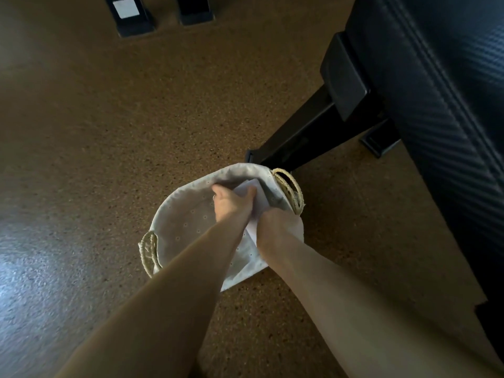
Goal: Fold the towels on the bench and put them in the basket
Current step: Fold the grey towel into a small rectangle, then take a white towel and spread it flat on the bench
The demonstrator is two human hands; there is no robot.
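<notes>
A white fabric-lined basket (185,214) with two woven straw handles stands on the floor below me. Both my arms reach down into it. A folded white towel (259,199) lies inside, toward the right side of the basket. My left hand (231,201) holds the towel's far part, thumb on top and a ring on one finger. Lower down, my right hand (275,227) grips the towel's near edge, its fingers hidden beneath it. Most of the towel is covered by my hands.
The black padded bench (436,77) runs along the right, its black metal leg and foot (300,137) touching the floor just behind the basket. Speckled brown cork floor (109,132) spreads to the left. Two more black feet (161,15) stand at the top.
</notes>
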